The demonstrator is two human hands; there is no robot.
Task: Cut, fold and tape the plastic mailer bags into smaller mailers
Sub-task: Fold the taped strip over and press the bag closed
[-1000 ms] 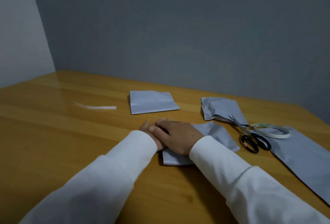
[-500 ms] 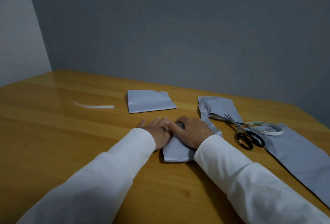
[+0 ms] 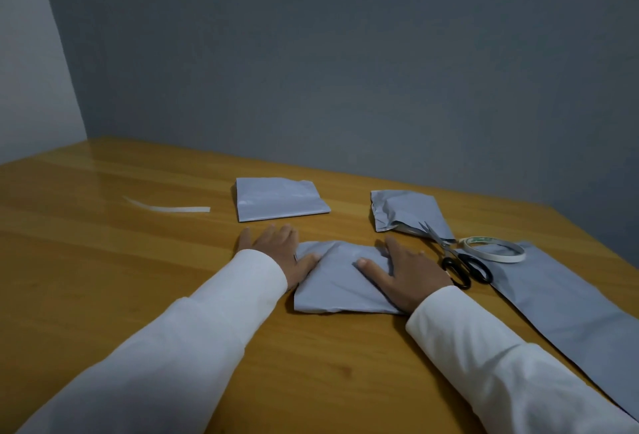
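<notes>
The person is pressing the left hand [image 3: 276, 254] and right hand [image 3: 408, 274], each grip spread flat, onto the folded grey mailer piece [image 3: 340, 281], likely creasing it against the bench [image 3: 103, 278].

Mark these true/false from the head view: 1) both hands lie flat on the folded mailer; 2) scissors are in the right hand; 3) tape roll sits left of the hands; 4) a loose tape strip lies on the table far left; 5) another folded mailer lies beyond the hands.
1) True. The left hand and right hand press with straight fingers on the folded mailer, the left at its edge.
2) False. The scissors lie on the table, right of that hand, untouched.
3) False. The tape roll sits to the right, by the scissors.
4) True. The tape strip lies there.
5) True. The second folded mailer lies farther back.
</notes>
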